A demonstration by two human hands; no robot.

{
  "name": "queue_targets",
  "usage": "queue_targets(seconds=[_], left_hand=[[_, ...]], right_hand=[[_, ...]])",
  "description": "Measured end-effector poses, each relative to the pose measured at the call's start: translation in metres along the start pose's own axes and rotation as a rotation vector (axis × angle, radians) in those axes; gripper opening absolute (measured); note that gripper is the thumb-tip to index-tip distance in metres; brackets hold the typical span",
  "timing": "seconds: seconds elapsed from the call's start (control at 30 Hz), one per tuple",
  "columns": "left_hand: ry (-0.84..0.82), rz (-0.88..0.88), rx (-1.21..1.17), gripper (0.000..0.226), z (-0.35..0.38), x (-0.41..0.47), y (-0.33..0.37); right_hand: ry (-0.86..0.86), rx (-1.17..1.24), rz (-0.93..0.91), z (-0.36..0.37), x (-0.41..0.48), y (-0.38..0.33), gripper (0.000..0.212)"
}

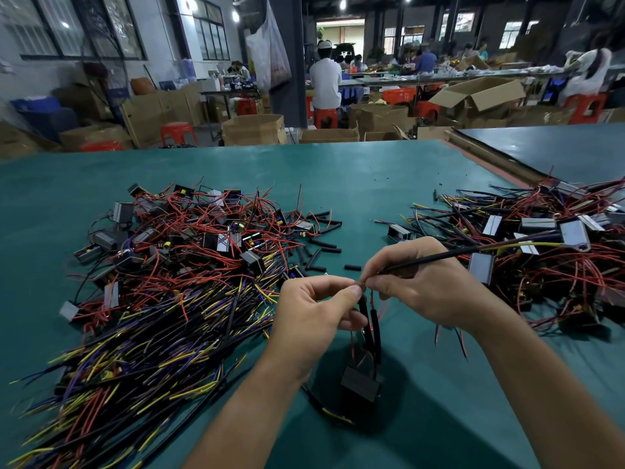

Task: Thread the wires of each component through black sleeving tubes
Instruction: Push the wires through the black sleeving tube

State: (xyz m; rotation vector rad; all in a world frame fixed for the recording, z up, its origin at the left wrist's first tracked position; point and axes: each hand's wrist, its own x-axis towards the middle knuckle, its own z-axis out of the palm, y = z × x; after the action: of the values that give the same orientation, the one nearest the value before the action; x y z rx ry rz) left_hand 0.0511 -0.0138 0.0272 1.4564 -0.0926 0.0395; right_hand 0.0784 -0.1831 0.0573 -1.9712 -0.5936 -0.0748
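Observation:
My left hand (pixel 314 309) pinches the top of a black sleeving tube (pixel 364 314) between thumb and fingers. Below it hangs a small black box component (pixel 360 384) with thin red wires and a second sleeved lead (pixel 376 330). My right hand (pixel 419 282) pinches a red wire end right at the tube's mouth, fingertips almost touching the left thumb. A long black sleeved lead with a yellow wire (pixel 473 250) runs from the right hand up to the right.
A big pile of components with red, yellow and blue wires (pixel 176 265) covers the left of the green table (pixel 372 177). Another pile (pixel 541 245) lies at the right. Loose black tube pieces (pixel 321 245) lie between them. People work at tables beyond.

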Motion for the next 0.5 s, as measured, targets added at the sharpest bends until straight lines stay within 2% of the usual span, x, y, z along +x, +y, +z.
queue_targets(seconds=[0.13,0.2,0.5], left_hand=[[-0.094,-0.234,-0.221,0.023,-0.0048,0.0017,0.0043],[-0.127,-0.265,-0.252,0.021,-0.0065,0.0024,0.0051],[-0.048,0.003,-0.027,0.021,-0.0019,-0.0007,0.0039]], right_hand=[[-0.019,0.014,-0.032,0.0005,-0.0009,-0.0008,0.020],[-0.031,0.037,-0.044,0.0004,-0.0019,-0.0023,0.013],[0.010,0.051,0.035,0.0009,0.0008,0.0026,0.009]])
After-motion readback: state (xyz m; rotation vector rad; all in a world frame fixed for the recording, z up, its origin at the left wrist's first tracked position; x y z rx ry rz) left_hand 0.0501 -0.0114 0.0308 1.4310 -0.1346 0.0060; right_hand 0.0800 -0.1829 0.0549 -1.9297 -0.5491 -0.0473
